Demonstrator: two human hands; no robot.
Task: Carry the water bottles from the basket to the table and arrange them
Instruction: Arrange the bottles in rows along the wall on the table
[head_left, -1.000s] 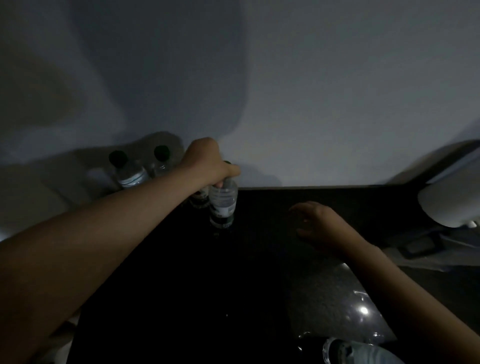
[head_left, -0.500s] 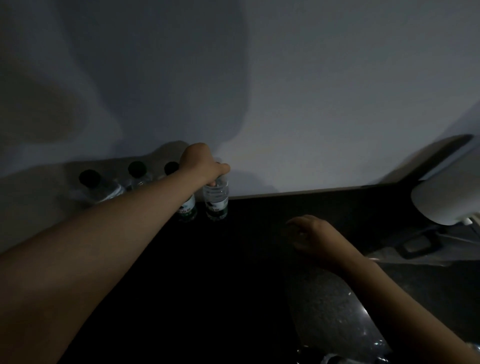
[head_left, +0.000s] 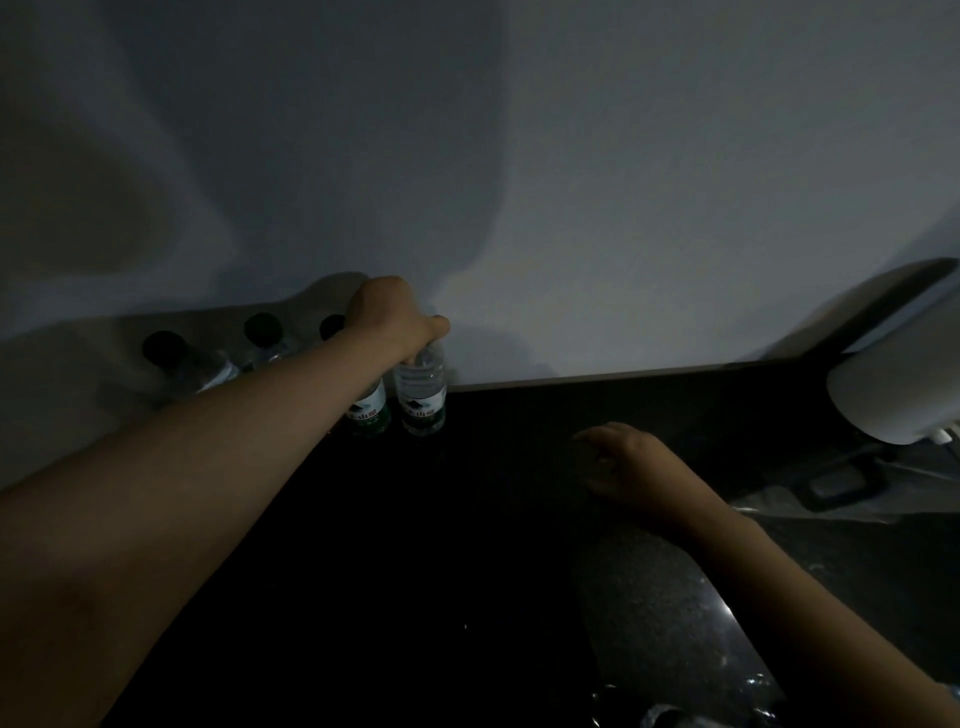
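Observation:
My left hand (head_left: 389, 317) grips the top of a clear water bottle (head_left: 421, 397) with a green label, standing upright on the dark table (head_left: 415, 545) against the wall. A second labelled bottle (head_left: 370, 410) stands right beside it on the left, partly behind my forearm. Two more bottles with dark caps (head_left: 264, 332) (head_left: 179, 358) stand further left along the wall. My right hand (head_left: 631, 462) hovers over the table to the right with fingers loosely spread, holding nothing. The basket is not visible.
The scene is very dark. A white rounded object (head_left: 893, 395) sits at the right edge by the wall. A dark handled item (head_left: 836, 483) lies on plastic below it. Something shiny and clear (head_left: 670, 714) shows at the bottom edge.
My left hand carried the bottle back toward the wall and set it beside the other bottle. The view tilted up, so the bottle at the bottom edge slid almost out of sight.

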